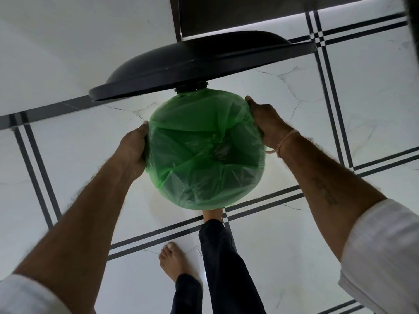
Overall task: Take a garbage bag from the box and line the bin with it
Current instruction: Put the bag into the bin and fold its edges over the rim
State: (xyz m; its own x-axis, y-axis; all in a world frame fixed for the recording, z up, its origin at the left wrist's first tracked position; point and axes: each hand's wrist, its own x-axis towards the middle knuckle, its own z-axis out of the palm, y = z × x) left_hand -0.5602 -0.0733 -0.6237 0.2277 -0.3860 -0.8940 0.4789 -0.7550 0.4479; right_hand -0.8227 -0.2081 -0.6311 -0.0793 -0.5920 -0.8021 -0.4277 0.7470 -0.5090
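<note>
A translucent green garbage bag (204,159) lies inside a round bin and is folded out over its rim all the way round, so the bin's own walls are hidden. The bin's dark lid (192,66) stands tilted open behind it. My left hand (133,150) grips the bag's folded edge on the bin's left side. On the upper right side, my right hand (267,125) presses and holds the bag's edge against the rim. The box of bags is out of view.
The bin stands on a white marble floor (294,257) with dark double stripes. One of my feet (174,261) is bare on the floor below the bin; the other leg (222,257) reaches under the bin's front. A dark cabinet base (226,17) is behind the lid.
</note>
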